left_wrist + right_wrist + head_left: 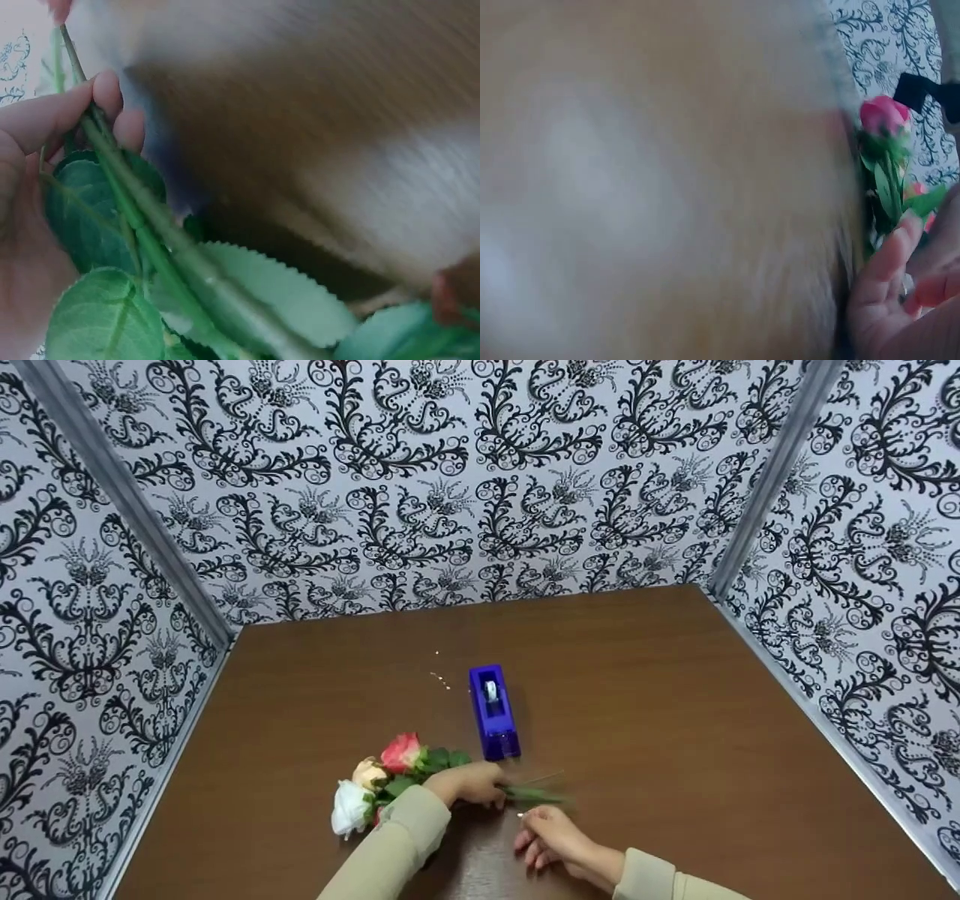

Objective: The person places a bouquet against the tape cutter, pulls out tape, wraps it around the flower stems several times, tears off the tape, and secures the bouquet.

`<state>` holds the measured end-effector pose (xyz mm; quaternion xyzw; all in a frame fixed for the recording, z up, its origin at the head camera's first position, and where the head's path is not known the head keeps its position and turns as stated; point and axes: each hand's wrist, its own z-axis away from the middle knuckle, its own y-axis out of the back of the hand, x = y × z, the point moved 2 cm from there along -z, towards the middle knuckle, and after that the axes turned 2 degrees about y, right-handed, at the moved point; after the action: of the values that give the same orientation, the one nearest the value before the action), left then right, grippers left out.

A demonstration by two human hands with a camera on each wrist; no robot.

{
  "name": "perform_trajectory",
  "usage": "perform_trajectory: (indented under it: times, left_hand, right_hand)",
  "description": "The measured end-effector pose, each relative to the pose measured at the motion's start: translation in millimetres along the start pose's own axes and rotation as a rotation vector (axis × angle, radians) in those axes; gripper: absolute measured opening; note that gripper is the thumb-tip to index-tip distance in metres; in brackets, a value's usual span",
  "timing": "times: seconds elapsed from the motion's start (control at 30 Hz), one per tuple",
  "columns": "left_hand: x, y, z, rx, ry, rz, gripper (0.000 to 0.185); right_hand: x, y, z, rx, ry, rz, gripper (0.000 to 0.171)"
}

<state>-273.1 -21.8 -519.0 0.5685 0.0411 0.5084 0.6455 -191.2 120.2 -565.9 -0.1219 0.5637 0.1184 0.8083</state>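
Overhead, a dark brown wooden tabletop (675, 720) sits walled by black-and-white floral panels (450, 472). The left hand (469, 784) grips the green stems of a bunch of artificial roses in red, peach and white (375, 780) lying near the table's front. The right hand (547, 836) rests loosely open just beside the stems. A blue plastic tape dispenser (493, 711) stands behind. The left wrist view alone shows serrated leaves (277, 292). No writing is legible.

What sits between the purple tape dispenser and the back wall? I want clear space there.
Only a few tiny pale specks left of the tape dispenser; otherwise bare table, per the head view.
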Motion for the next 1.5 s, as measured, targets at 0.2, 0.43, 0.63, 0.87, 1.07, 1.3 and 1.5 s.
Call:
perform_trajectory:
  times: [0.2,0.43,0.63,0.87,1.07,1.3,1.5]
  left_hand:
    - [0.3,4.4,-1.5,-0.012,-0.016,0.152,0.010]
    - [-2.7,1.2,-1.2,0.008,-0.031,0.232,0.014]
    - [-4.7,-0.9,-1.6,0.038,-0.055,0.247,0.022]
    - [-3.1,4.5,-1.2,0.016,-0.062,0.324,0.021]
    - [-1.3,10.7,0.9,0.018,-0.065,0.277,0.023]
    - [-2.1,12.6,2.9,0.031,-0.074,0.261,0.024]
    - [-4.6,10.6,2.5,0.039,-0.064,0.232,0.023]
  right_hand:
    - [2,-1,-3,-0.013,-0.032,-0.076,0.020]
    - [3,0,-12,-0.018,-0.062,-0.139,0.026]
    - [4,2,-23,0.046,0.006,-0.331,0.021]
    - [1,12,-32,0.106,0.067,-0.619,0.019]
    - [-5,16,-37,0.061,0.098,-0.744,0.020]
    - [-12,26,-36,-0.065,0.092,-0.843,0.025]
    - [-17,43,-36,-0.143,0.016,-0.707,0.051]
